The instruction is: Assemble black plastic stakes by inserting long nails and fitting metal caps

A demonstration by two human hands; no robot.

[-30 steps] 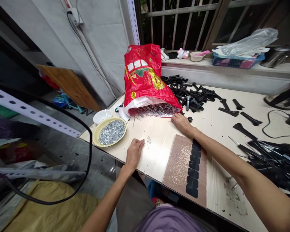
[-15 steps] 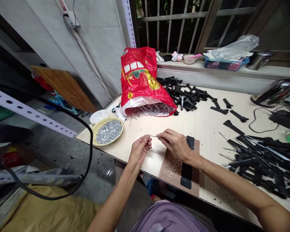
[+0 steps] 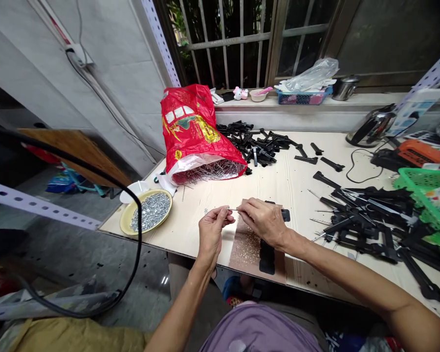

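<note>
Both my hands meet above the front part of the table. My right hand (image 3: 262, 220) is closed in a pinch on a thin metal rod (image 3: 233, 209), which points left. At the rod's left end the fingertips of my left hand (image 3: 213, 227) are pinched together; whatever they hold there is too small to make out. Under my right forearm lies a brown board (image 3: 244, 249) strewn with pale crumbs, and a black strip (image 3: 267, 259) rests on it. To the left stands a yellow bowl (image 3: 124, 225) with many small silvery metal pieces (image 3: 152, 210).
A red bag (image 3: 190, 127) lies open toward me, with many thin metal rods (image 3: 209, 171) in its mouth. Black plastic parts (image 3: 264, 146) are heaped behind it. More black parts with metal rods (image 3: 370, 220) lie at right, beside a green basket (image 3: 421, 195). A black cable (image 3: 137, 244) loops at left.
The view has swung to the right, so the table's things appear further left and the green basket shows more. My hands keep the same pinch, with the rod between them.
</note>
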